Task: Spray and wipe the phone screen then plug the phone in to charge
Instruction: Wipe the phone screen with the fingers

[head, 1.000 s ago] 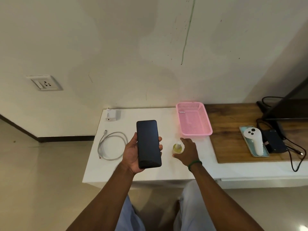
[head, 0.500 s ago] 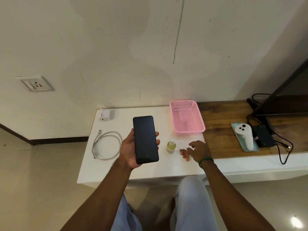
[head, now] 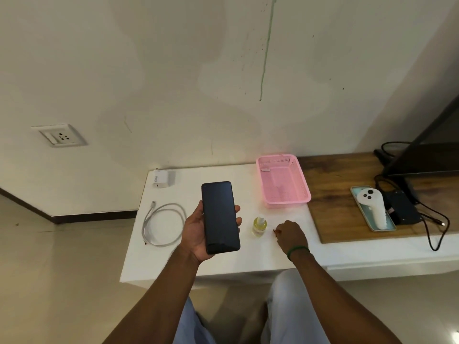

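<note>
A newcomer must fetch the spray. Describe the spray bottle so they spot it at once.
Find the white table against the wall and the pink basket on it. In front of the basket, a small bottle stands upright between the phone in the left hand and the right hand. It is the only bottle, clear with yellowish liquid and a white top.

Home room: wall socket (head: 60, 136), low white table (head: 223, 264), dark screen (head: 427, 160).
</note>
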